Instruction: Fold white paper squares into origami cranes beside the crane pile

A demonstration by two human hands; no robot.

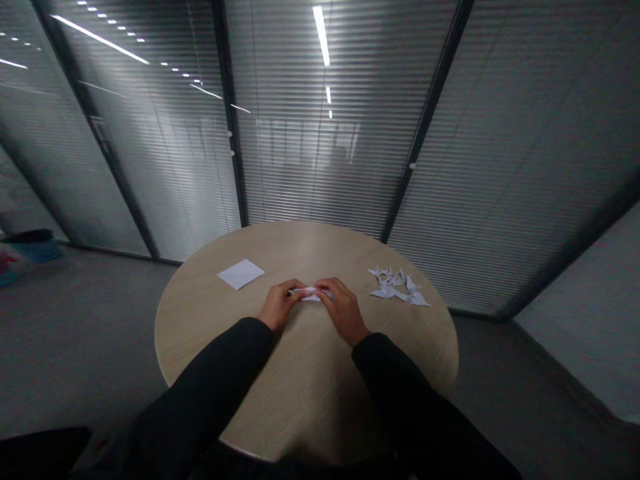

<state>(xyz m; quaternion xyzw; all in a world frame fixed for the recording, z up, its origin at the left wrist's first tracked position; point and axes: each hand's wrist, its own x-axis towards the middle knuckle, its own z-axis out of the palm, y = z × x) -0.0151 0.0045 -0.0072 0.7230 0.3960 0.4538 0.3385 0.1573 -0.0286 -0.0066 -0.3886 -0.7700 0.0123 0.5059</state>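
Note:
A small folded piece of white paper (311,294) is held between my two hands over the middle of the table. My left hand (281,303) pinches its left end, thumb nearer me and fingers behind. At the right end, my right hand (342,308) grips it the same way, and the fingertips of both hands come close together. The hands cover much of the paper, so its exact folded shape is hidden. Flat white paper (241,274) lies on the table to the left. Several folded white paper figures (397,288), pointed like origami cranes, lie in a cluster to the right.
The round wooden table (300,380) stands close to a glass partition with blinds (320,180). Grey carpet (100,320) surrounds it. At the far left is a blue bin (37,250) with a dark rim. A dark object (45,450) shows at the lower left edge.

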